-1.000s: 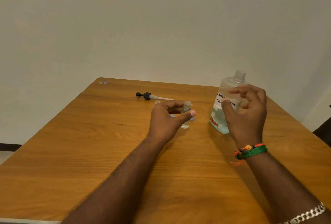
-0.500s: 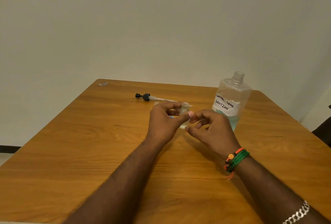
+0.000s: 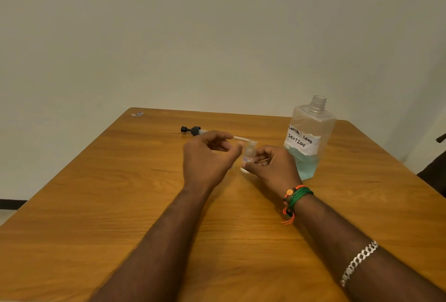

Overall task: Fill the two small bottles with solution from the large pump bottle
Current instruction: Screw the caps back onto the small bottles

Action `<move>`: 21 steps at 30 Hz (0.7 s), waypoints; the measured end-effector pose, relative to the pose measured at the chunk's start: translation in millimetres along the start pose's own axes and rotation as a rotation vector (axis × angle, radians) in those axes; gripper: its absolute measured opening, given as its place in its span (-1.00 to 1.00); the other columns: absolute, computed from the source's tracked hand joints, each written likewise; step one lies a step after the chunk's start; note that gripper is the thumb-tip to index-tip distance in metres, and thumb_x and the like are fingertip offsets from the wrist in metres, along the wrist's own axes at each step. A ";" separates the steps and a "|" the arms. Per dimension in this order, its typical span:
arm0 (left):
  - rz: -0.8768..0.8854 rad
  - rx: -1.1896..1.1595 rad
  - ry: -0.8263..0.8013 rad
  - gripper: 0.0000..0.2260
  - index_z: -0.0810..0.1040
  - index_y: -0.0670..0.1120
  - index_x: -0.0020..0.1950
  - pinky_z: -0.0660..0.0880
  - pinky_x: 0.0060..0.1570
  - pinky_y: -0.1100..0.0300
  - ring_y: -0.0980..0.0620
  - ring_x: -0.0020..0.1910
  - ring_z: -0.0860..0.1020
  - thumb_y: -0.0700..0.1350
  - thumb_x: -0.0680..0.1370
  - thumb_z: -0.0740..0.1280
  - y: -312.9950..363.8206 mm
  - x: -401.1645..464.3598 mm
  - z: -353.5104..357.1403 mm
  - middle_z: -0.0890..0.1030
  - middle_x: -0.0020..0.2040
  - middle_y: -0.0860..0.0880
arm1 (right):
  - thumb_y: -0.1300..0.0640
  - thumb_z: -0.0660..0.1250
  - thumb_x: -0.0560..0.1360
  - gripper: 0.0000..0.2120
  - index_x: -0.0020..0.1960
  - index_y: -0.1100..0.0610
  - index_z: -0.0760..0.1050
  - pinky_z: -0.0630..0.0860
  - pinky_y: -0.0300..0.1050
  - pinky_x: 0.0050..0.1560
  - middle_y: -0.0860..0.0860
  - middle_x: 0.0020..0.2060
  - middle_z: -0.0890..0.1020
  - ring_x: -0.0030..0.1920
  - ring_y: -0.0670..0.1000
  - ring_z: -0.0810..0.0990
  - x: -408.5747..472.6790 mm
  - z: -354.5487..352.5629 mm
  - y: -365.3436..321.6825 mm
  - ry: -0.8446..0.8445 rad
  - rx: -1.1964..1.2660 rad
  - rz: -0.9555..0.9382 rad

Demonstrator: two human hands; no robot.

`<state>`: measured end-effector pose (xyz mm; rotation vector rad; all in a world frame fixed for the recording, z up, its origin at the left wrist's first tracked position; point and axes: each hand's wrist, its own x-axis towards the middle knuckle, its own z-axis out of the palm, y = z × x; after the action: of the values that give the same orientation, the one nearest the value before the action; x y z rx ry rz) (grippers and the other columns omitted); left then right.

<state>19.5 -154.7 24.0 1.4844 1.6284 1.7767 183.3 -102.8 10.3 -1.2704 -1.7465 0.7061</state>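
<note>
a wooden table [image 3: 120, 205] fills the lower half of the view, set against a plain pale wall [image 3: 217, 36].

the large bottle [image 3: 310, 137] stands upright toward the far right of the table. its threaded neck is uncapped. a white label handwritten "contact lens solution" is on its face, and pale blue-green liquid fills roughly the lower third.

the pump head [image 3: 191, 130], black with a white dip tube, lies on its side on the table, well left of the large bottle. the tube points right and passes behind the left hand.

one small bottle [image 3: 249, 155] stands upright on the table between the two hands, near the foot of the large bottle. it is clear, its mouth is open, and a small red and blue mark shows on its side. its fill level cannot be read.

the right hand [image 3: 272, 166] has thumb and curled fingers around the lower body of the small bottle, gripping it. green and orange cord bands sit at that wrist, and a silver chain bracelet [image 3: 359, 262] further up the forearm.

the left hand [image 3: 207, 159] is just left of the small bottle, fingers loosely curled with thumb and fingertips close together. whether it pinches anything cannot be told; it is not in contact with the bottle.

a second small bottle cannot be made out; the left hand covers that area.

a small scrap [image 3: 137, 114] lies at the far left corner of the table.
</note>
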 end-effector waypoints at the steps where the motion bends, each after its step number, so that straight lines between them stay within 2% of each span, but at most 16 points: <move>1: 0.016 -0.024 0.087 -0.85 0.76 0.01 0.00 0.66 -0.13 0.22 0.16 -0.18 0.69 -0.01 0.45 0.55 -0.6 0.2 -2.5 0.72 -0.21 0.11 | 0.06 0.65 0.30 -0.78 -0.14 0.02 0.64 0.51 -0.24 -0.26 -0.07 -0.27 0.66 -0.31 -0.13 0.57 2.1 2.6 0.8 0.010 -0.019 0.012; 4: -0.018 -0.012 0.281 -0.85 0.74 0.06 -0.02 0.61 -0.17 0.12 0.11 -0.13 0.64 -0.02 0.44 0.44 -6.9 4.4 -8.7 0.70 -0.17 0.11 | 0.06 0.65 0.29 -0.77 -0.20 -0.04 0.60 0.55 -0.21 -0.23 -0.09 -0.28 0.65 -0.30 -0.11 0.59 6.2 8.9 3.2 0.034 -0.080 0.031; 6: -0.121 0.047 0.296 -0.82 0.71 0.12 0.02 0.55 -0.19 0.12 0.11 -0.07 0.59 -0.03 0.44 0.47 -14.0 10.3 -12.7 0.66 -0.09 0.13 | 0.06 0.65 0.29 -0.73 -0.24 -0.08 0.55 0.58 -0.21 -0.23 -0.10 -0.30 0.65 -0.30 -0.11 0.60 7.9 12.2 4.2 0.049 -0.094 0.023; 8: -0.232 0.076 0.247 -0.77 0.68 0.16 0.07 0.51 -0.17 0.12 0.10 -0.02 0.58 -0.02 0.43 0.50 -22.4 15.9 -16.5 0.63 -0.02 0.13 | 0.08 0.65 0.29 -0.73 -0.23 -0.07 0.56 0.54 -0.26 -0.27 -0.12 -0.32 0.63 -0.34 -0.14 0.57 10.8 15.0 5.2 0.060 -0.103 0.017; 11: -0.325 0.070 0.152 -0.68 0.63 0.19 0.11 0.63 -0.01 0.00 0.08 0.01 0.59 -0.04 0.40 0.51 -30.7 21.0 -21.7 0.60 0.02 0.12 | 0.08 0.66 0.29 -0.76 -0.20 -0.01 0.60 0.57 -0.22 -0.25 -0.10 -0.33 0.63 -0.34 -0.13 0.57 15.2 18.4 5.4 0.070 -0.133 0.016; 15: -0.374 0.090 0.080 -0.59 0.63 0.12 0.24 0.65 0.12 -0.11 0.08 0.08 0.60 -0.05 0.41 0.56 -35.0 23.3 -22.7 0.59 0.06 0.13 | 0.06 0.65 0.30 -0.74 -0.21 -0.03 0.57 0.60 -0.15 -0.22 -0.06 -0.30 0.63 -0.28 -0.06 0.58 18.2 21.2 6.2 0.079 -0.173 0.014; 17: -0.380 0.100 0.041 -0.56 0.63 0.10 0.27 0.64 0.14 -0.12 0.07 0.10 0.61 -0.04 0.40 0.56 -35.8 23.8 -21.4 0.61 0.09 0.11 | 0.03 0.66 0.28 -0.72 -0.13 0.01 0.61 0.60 -0.14 -0.20 -0.04 -0.27 0.65 -0.23 -0.01 0.63 19.3 22.2 7.2 0.083 -0.176 0.028; 21: -0.372 0.140 -0.001 -0.51 0.65 0.12 0.27 0.67 0.10 -0.09 0.10 0.07 0.62 0.00 0.35 0.59 -39.0 21.9 -17.8 0.64 0.11 0.13 | -0.05 0.69 0.22 -0.46 0.12 0.11 0.64 0.54 -0.19 -0.15 -0.03 -0.14 0.65 -0.15 -0.03 0.62 16.6 15.1 1.3 0.105 -0.217 0.037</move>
<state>-19.7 -135.3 3.8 1.1383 1.9145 1.4832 168.5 -86.2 6.9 -1.4620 -1.7529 0.4701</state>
